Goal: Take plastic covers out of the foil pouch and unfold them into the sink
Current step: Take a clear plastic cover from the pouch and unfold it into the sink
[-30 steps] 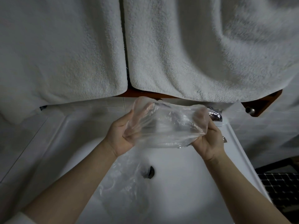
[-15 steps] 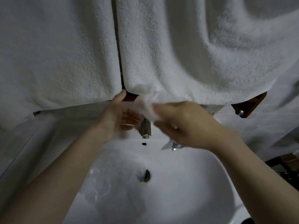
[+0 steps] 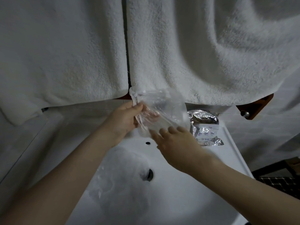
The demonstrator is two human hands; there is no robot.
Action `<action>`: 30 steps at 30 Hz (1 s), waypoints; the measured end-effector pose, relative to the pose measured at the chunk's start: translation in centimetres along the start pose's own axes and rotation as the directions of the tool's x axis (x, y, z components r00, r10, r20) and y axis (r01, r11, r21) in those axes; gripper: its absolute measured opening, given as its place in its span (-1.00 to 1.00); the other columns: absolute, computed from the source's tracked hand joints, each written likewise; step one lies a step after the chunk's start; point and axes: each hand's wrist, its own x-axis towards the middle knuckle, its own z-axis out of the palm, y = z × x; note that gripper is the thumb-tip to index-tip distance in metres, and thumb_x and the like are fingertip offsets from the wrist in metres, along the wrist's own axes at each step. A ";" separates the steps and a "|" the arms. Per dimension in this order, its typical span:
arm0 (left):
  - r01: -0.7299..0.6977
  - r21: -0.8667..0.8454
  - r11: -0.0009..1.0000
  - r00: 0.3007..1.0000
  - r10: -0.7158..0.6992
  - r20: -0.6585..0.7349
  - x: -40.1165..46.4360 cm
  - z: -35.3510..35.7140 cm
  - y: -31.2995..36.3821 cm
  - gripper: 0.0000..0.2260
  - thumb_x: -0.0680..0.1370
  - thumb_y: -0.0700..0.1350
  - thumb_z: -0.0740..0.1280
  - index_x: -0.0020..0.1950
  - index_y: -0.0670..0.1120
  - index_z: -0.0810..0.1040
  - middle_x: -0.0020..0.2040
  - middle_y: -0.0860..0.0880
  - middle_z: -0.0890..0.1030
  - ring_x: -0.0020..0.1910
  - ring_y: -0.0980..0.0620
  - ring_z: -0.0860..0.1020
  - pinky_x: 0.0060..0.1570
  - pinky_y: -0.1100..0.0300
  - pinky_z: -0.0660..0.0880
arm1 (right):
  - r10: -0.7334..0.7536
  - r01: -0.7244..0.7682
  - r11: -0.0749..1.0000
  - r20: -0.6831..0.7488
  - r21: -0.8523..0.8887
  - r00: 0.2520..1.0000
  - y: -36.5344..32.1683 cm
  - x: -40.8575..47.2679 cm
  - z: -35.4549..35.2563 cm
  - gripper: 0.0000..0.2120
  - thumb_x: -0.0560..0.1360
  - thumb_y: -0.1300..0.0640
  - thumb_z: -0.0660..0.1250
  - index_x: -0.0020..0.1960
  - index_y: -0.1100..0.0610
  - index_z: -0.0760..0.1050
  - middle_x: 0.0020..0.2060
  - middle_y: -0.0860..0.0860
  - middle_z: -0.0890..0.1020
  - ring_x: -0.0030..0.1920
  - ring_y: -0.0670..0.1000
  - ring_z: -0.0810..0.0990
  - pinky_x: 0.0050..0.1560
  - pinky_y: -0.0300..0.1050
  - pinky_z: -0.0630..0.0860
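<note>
A crumpled clear plastic cover [image 3: 155, 111] hangs above the back of the white ceramic sink [image 3: 186, 192], pinched in the left hand [image 3: 125, 120]. The right hand [image 3: 175, 143] touches its lower edge with straight, spread fingers. Another clear cover [image 3: 120, 184] lies in the basin; the silver foil pouch [image 3: 203, 125] rests on the right rim.

- Fingers of left hand [image 3: 125, 118] hidden behind crumpled plastic cover [image 3: 159, 111].
- Print on foil pouch [image 3: 205, 125] too small to read.
- Both forearms cut off at bottom edge.
</note>
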 end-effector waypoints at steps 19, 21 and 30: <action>-0.132 0.273 0.953 0.983 0.090 0.163 -1.0 0.8 -1.7 -0.80 0.42 0.02 0.39 0.03 0.13 0.57 0.00 0.11 0.67 0.03 0.17 0.61 0.05 0.28 0.52 | 0.424 -0.195 -0.717 0.640 0.669 0.641 2.7 -1.8 0.4 -0.90 0.51 0.23 0.25 -0.05 0.24 0.52 -0.26 0.04 0.64 -0.27 -0.05 0.57 -0.31 -0.22 0.49; -0.140 0.369 0.919 0.984 0.086 0.159 -1.0 0.7 -2.2 -0.84 0.53 -0.06 0.35 0.06 0.17 0.55 0.02 0.10 0.66 0.04 0.22 0.60 0.04 0.29 0.50 | 0.431 -0.250 -0.662 0.632 0.706 0.644 3.0 -1.9 0.3 -0.88 0.49 0.26 0.28 -0.05 0.30 0.55 -0.22 0.08 0.64 -0.24 0.00 0.57 -0.29 -0.17 0.50; 0.175 0.023 0.984 0.963 -0.176 0.204 -0.9 0.1 -3.1 -0.79 0.58 -0.29 0.17 0.02 -0.09 0.58 -0.23 -0.05 0.68 -0.30 0.03 0.64 -0.36 0.23 0.56 | 0.425 -0.318 -0.623 0.651 0.714 0.629 4.0 -3.2 -0.2 -0.74 0.53 0.28 0.21 -0.27 0.12 0.56 -0.56 0.00 0.32 -0.56 -0.11 0.25 -0.54 -0.32 0.21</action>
